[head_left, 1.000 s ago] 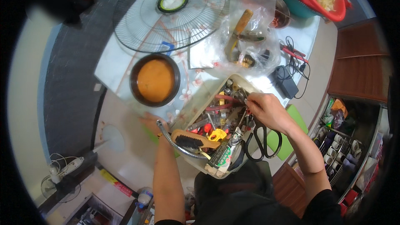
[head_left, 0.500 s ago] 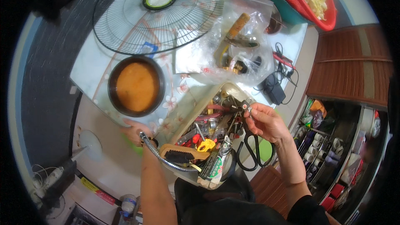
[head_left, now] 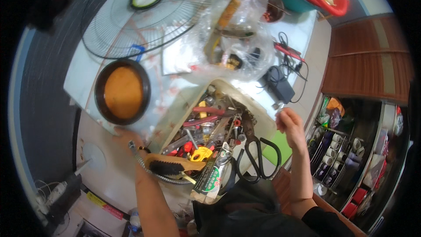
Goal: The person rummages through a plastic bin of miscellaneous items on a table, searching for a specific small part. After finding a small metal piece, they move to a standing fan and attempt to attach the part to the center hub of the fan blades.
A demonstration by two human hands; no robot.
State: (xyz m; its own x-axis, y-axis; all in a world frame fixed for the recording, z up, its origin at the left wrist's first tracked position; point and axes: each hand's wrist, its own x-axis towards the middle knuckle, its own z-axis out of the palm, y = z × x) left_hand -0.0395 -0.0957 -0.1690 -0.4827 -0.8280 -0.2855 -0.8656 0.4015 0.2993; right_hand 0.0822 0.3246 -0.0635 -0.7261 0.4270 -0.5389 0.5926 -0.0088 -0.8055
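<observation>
My right hand is raised at the right of a tool box, its fingertips pinched on a small shiny metal piece whose kind I cannot make out. My left hand, blurred, reaches with outstretched fingers by the table's front edge. A flexible metal hose crosses near its wrist. The box, tilted at the table's front edge, is full of tools: red-handled pliers, black-handled scissors, a wooden brush, a yellow tool and a printed packet.
On the table stand a dark pot of orange contents, a fan grille, a clear plastic bag of tools and a black power adapter with cables. A red basket is at the back right. Shelves stand at the right.
My right hand has moved right, away from over the tool box, carrying the small metal piece. The view has shifted, so the table things and the box appear further left.
</observation>
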